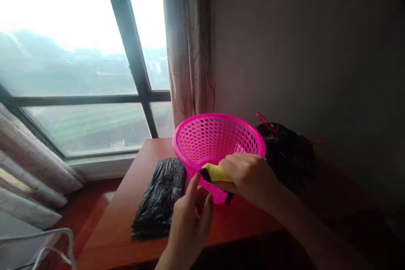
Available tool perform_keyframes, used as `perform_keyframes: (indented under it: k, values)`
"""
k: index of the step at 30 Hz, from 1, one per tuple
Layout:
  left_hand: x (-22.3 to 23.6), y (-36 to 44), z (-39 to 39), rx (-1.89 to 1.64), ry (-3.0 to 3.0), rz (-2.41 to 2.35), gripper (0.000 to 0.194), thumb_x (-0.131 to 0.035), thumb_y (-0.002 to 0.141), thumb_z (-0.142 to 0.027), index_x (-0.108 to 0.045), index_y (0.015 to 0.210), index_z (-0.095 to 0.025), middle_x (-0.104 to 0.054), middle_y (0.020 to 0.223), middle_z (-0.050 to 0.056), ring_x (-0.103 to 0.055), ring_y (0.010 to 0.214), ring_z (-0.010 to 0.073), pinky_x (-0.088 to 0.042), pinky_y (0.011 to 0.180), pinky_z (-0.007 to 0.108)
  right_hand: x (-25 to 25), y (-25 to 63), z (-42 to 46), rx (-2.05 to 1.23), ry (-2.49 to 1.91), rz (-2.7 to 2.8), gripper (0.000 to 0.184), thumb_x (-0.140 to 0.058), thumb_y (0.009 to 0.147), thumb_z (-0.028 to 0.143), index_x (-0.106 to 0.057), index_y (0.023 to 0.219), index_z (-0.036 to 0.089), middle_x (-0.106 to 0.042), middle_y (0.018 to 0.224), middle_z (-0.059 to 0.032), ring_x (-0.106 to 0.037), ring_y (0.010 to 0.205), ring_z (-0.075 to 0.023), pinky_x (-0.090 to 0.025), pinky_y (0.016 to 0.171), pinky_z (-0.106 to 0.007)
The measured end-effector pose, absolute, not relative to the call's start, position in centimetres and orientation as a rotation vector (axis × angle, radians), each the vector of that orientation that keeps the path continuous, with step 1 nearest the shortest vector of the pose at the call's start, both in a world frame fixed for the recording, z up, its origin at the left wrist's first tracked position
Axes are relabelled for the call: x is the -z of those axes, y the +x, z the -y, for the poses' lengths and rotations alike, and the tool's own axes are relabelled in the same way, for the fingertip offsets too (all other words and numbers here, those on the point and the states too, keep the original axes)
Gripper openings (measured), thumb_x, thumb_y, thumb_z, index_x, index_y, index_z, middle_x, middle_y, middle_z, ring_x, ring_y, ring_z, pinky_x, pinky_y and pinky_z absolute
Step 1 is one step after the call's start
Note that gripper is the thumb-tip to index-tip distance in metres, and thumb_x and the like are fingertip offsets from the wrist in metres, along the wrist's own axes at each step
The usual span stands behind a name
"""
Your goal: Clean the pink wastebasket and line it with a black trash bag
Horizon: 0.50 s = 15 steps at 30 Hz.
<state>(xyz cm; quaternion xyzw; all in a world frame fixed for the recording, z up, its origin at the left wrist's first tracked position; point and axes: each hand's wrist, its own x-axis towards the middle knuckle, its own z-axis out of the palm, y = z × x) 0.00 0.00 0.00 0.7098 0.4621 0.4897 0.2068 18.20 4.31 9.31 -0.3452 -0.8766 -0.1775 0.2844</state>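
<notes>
My right hand [245,173] is closed around a yellow item with black ends [217,172]. It looks soft, like rolled cloth, and its exact kind is hard to make out. It is held over the near side of a pink plastic basket [218,117] with a perforated wall, standing on the table. My left hand [191,213] is just in front of the basket, palm up with fingers apart and nothing visible in it. One of its fingertips is close to the black end of the yellow item. The basket's inner bottom is mostly hidden.
On the reddish-brown table [117,223], a folded black plastic bag [161,198] lies left of the basket. A black bundle with red strings [291,152] sits to the right, by the wall. A window and curtain [191,42] stand behind; a white metal frame [68,240] is lower left.
</notes>
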Motion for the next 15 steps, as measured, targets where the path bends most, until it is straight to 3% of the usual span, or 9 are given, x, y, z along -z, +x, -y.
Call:
perform_keyframes:
  k: [5,10,15]
  values:
    - [-0.5,0.3,-0.3,-1.299,1.982,-1.311,0.039,-0.048,0.097,-0.027,-0.040,0.134,-0.017,-0.062,0.069,-0.004,-0.054,0.054,0.0114,-0.037,0.052,0.022,-9.5,18.1,-3.7,0.469,-0.923,2.332,0.044,-0.046,0.100,0.051,-0.055,0.073,0.018,-0.057,0.063,0.0006,-0.050,0.056,-0.0141,-0.021,0.057,-0.031]
    - [-1.7,-0.5,-0.9,-1.312,2.131,-1.357,0.009,-0.050,0.096,-0.026,-0.052,0.101,-0.019,-0.052,0.060,-0.007,-0.045,0.048,0.0096,-0.030,0.049,0.022,-9.5,18.5,-3.8,0.452,-0.918,2.363,0.042,-0.049,0.098,0.052,-0.055,0.075,0.018,-0.058,0.065,0.0002,-0.050,0.058,-0.0136,-0.021,0.057,-0.031]
    - [-3.2,-2.1,-1.2,-1.243,2.236,-1.327,0.018,-0.049,0.096,-0.024,-0.055,0.080,-0.018,-0.051,0.061,-0.004,-0.045,0.052,0.0093,-0.033,0.052,0.021,-9.5,19.1,-4.1,0.427,-0.869,2.398,0.041,-0.051,0.097,0.053,-0.056,0.076,0.018,-0.058,0.067,0.0000,-0.050,0.059,-0.0134,-0.022,0.057,-0.031]
